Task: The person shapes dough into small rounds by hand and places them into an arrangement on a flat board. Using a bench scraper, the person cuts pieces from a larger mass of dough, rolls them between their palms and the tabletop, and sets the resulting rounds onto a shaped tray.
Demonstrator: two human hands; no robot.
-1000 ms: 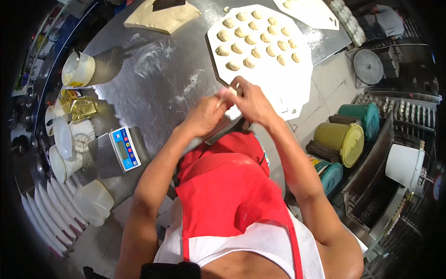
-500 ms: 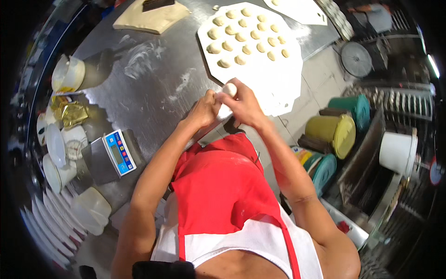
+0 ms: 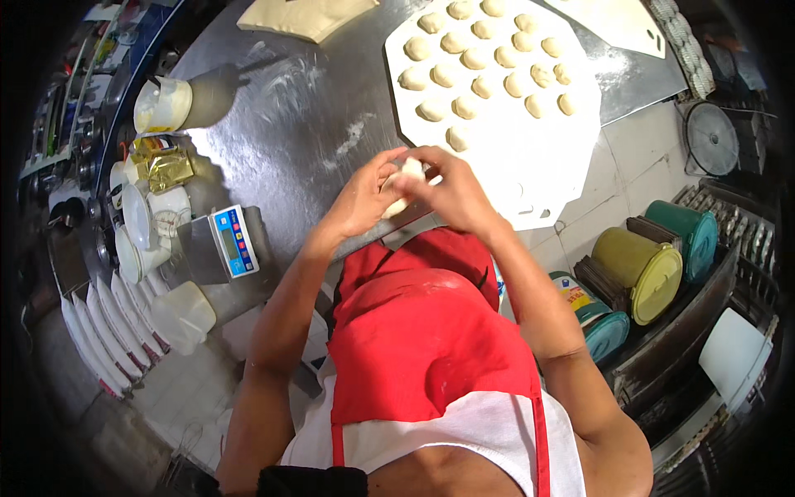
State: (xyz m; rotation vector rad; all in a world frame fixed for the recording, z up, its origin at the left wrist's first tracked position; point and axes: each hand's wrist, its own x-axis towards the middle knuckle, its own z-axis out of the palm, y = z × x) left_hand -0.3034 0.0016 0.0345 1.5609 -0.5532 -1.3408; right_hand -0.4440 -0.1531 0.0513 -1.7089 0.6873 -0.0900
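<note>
In front of my apron, at the near edge of the metal table, my left hand (image 3: 364,199) and my right hand (image 3: 457,195) meet around a soft, pale piece of dough (image 3: 397,207). Fingers of both hands are curled on it, and they hide part of its shape. Just beyond lies a white, many-sided board (image 3: 530,157) bearing rows of dough balls (image 3: 474,58). The nearest dough ball (image 3: 457,138) sits close to my right fingertips.
A digital scale (image 3: 234,240) stands on the table's left, near a gold foil packet (image 3: 170,169) and a white tub (image 3: 163,105). A dough slab (image 3: 306,16) lies at the far side. Lidded buckets, one yellow (image 3: 638,269), stand on the right floor.
The round dough ball that was between my hands now rests on the board's near left part. My hands hold another, looser piece of dough. The whole view has shifted.
</note>
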